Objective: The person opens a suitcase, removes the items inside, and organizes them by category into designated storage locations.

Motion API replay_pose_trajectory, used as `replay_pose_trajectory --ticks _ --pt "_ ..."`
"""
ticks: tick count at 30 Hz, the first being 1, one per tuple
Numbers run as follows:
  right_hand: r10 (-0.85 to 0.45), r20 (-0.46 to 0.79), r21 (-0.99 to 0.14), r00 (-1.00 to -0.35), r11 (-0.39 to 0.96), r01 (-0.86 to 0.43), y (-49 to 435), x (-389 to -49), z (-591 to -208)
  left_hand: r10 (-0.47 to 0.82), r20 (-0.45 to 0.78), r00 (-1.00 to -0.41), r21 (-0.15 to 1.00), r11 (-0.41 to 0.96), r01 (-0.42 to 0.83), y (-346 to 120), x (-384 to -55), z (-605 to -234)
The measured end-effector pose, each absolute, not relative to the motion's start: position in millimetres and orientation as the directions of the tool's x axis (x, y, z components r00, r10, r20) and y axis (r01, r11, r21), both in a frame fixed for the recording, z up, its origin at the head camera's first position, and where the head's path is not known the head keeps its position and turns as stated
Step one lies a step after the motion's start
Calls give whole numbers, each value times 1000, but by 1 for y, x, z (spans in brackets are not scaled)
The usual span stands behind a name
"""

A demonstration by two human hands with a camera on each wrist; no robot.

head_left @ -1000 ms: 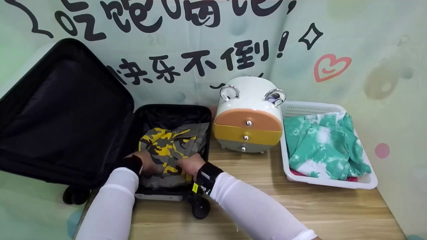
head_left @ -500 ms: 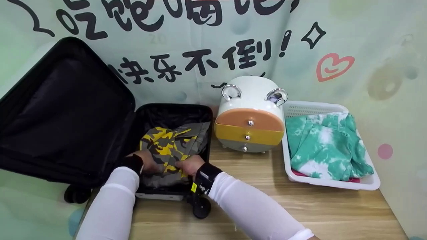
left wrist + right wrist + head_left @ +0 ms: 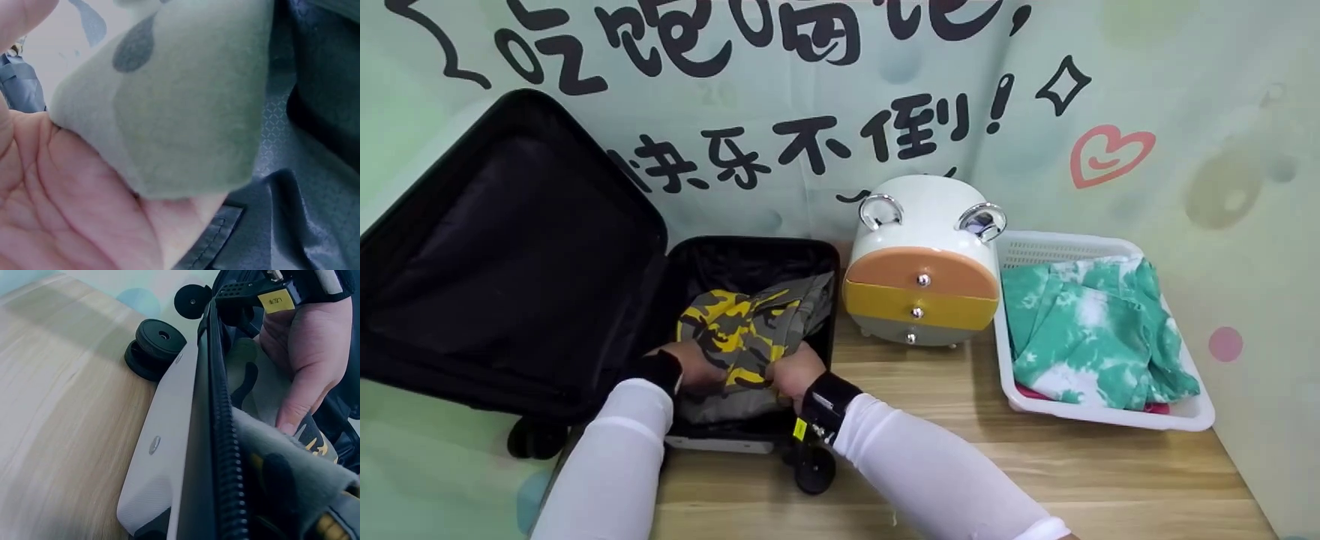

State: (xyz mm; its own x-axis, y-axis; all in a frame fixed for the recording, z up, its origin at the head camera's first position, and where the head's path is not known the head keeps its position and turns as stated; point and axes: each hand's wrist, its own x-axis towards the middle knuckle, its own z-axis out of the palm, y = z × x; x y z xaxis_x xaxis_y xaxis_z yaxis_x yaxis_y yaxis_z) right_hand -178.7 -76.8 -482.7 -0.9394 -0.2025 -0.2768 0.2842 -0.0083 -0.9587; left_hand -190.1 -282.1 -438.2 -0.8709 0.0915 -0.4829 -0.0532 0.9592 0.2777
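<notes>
A grey and yellow camouflage garment [image 3: 735, 330], loosely folded, lies in the base of an open black-lined suitcase [image 3: 750, 241]. My left hand [image 3: 701, 367] holds its near left side. In the left wrist view, a flap of the cloth [image 3: 185, 112] lies across the left palm and fingers. The left thumb [image 3: 295, 405] presses on the fabric in the right wrist view. At the near right side, my right hand [image 3: 797, 371] grips the garment with curled fingers, and folds bunch beside it. Much of both hands' fingers is hidden by cloth in the head view.
The suitcase lid [image 3: 510, 262] leans open at left. A white drawer box [image 3: 922, 217] with coloured drawers stands right of the case. Farther right, a white basket [image 3: 1185, 416] holds a green tie-dye garment [image 3: 1087, 330]. Wheels [image 3: 814, 470] project at the suitcase's front.
My right hand has curled tighter on the garment and drawn its right part up and inward, making new folds. The left hand has barely moved. The head view has shifted slightly.
</notes>
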Motion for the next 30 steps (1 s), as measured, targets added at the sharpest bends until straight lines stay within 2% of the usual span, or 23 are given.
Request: replay_pose_trajectory --ticks 9,13,17,24,30 --pt "-213 -196 -972 -957 -84 218 -70 -174 -472 15 -521 -853 322 929 -181 -292 -192 -440" --pt "-235 -133 -980 -963 -115 164 -66 -175 -465 36 -520 -853 389 900 -199 -294 -191 -439" --pt "-256 -89 -989 -963 -89 116 -62 -176 -455 76 -496 -865 475 858 -197 -295 -189 -439" --pt "-349 0 -995 -937 -92 34 -50 -175 -433 86 -430 -899 588 782 -207 -298 -184 -437" --pt "-442 106 -988 -891 -144 -46 -34 -172 -413 59 -397 -916 749 598 -286 -290 -176 -427"
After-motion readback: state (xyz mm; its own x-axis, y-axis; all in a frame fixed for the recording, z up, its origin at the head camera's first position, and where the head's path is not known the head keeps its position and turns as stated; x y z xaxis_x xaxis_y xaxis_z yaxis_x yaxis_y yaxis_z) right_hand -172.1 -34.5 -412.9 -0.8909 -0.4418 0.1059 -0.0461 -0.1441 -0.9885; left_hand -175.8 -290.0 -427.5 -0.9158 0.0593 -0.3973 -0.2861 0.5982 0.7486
